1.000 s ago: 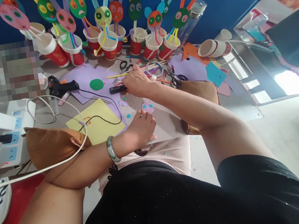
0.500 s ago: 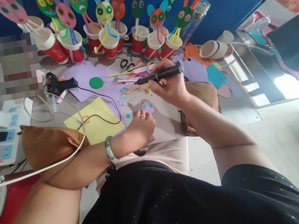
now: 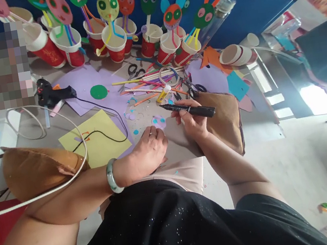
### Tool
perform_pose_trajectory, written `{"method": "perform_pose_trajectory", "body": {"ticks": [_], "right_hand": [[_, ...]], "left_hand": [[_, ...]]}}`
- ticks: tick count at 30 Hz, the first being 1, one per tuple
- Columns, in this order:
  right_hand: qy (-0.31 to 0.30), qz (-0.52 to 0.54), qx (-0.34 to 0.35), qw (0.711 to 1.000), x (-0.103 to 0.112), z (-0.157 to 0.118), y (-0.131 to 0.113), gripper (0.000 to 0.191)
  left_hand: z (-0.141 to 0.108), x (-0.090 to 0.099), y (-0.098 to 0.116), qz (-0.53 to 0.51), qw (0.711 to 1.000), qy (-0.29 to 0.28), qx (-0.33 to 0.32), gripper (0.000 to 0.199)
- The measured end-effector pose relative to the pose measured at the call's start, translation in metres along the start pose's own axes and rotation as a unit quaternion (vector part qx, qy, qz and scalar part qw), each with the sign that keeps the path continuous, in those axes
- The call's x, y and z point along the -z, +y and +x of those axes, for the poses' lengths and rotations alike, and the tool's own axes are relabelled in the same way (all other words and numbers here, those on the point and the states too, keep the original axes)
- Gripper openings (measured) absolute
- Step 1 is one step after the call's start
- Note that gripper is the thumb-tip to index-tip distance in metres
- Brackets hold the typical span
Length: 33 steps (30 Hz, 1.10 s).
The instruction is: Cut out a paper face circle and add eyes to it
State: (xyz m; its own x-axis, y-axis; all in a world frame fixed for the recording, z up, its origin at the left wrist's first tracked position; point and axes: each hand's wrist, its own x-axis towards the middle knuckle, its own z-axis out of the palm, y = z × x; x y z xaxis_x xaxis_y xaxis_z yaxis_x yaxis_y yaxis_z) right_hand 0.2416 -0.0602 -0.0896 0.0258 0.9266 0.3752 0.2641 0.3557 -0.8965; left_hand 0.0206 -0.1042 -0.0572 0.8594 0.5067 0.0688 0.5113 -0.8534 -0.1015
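Note:
A black marker is gripped in my right hand, its bare tip pointing left above the table. Just left of that tip and below it lies a small light-purple paper disc with two blue eye spots. My left hand, fingers curled together, touches the disc's lower edge; the fingertips are partly hidden. A yellow glue stick lies beyond the marker. Tiny paper scraps are scattered beside the disc.
Red paper cups holding paper-face figures line the blue wall. A glue gun, purple sheets, a yellow sheet, scissors and coloured sticks cover the table. Brown cushions flank my arms; a white cable crosses over my left forearm.
My right hand has come down and back toward me with the marker, from over the coloured sticks to beside the purple disc. My left hand remains at the disc. The view has shifted slightly.

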Motion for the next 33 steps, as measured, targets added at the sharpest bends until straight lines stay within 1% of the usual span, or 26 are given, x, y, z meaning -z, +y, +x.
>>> {"method": "perform_pose_trajectory", "body": {"ticks": [2, 4, 7, 9, 13, 16, 20, 23, 25, 27, 30, 33], "right_hand": [[-0.006, -0.018, -0.007, 1.000, 0.000, -0.002, 0.001, 0.033], [-0.008, -0.069, -0.004, 0.998, 0.001, -0.004, 0.003, 0.026], [-0.006, -0.140, 0.015, 0.990, 0.002, -0.007, 0.008, 0.020], [-0.006, -0.138, 0.020, 0.990, 0.002, -0.010, 0.012, 0.018], [-0.011, -0.102, 0.022, 0.994, -0.001, -0.016, 0.018, 0.018], [-0.031, -0.136, 0.035, 0.990, 0.000, -0.018, 0.013, 0.017], [-0.074, -0.207, 0.036, 0.975, 0.003, -0.016, 0.002, 0.013], [-0.078, -0.232, 0.072, 0.967, 0.004, -0.013, -0.003, 0.010], [-0.083, -0.231, 0.081, 0.966, 0.004, -0.012, -0.004, 0.009], [-0.090, -0.228, 0.066, 0.967, 0.003, -0.012, -0.006, 0.009], [-0.098, -0.229, 0.023, 0.968, 0.002, -0.011, -0.009, 0.009], [-0.110, -0.224, 0.000, 0.968, 0.002, -0.010, -0.011, 0.009]], "left_hand": [[0.001, 0.000, 0.001, 0.000, 1.000, -0.006, 0.003, 0.059], [0.003, -0.001, 0.003, -0.002, 1.000, -0.013, 0.010, 0.060], [0.004, 0.002, 0.004, -0.002, 1.000, -0.024, 0.017, 0.054], [0.005, 0.006, 0.005, -0.001, 0.999, -0.036, 0.016, 0.053], [0.007, 0.014, 0.004, -0.017, 0.997, -0.072, 0.018, 0.055], [0.009, 0.017, 0.003, -0.026, 0.996, -0.080, 0.019, 0.055], [0.008, 0.022, 0.002, -0.034, 0.996, -0.087, 0.011, 0.056], [0.007, 0.028, 0.001, -0.030, 0.996, -0.083, 0.020, 0.052], [0.007, 0.029, 0.001, -0.027, 0.996, -0.079, 0.027, 0.053], [0.007, 0.028, 0.001, -0.052, 0.994, -0.088, 0.032, 0.055], [0.009, 0.023, 0.001, -0.115, 0.986, -0.117, 0.032, 0.059], [0.009, 0.019, 0.003, -0.115, 0.985, -0.124, 0.031, 0.060]]}}
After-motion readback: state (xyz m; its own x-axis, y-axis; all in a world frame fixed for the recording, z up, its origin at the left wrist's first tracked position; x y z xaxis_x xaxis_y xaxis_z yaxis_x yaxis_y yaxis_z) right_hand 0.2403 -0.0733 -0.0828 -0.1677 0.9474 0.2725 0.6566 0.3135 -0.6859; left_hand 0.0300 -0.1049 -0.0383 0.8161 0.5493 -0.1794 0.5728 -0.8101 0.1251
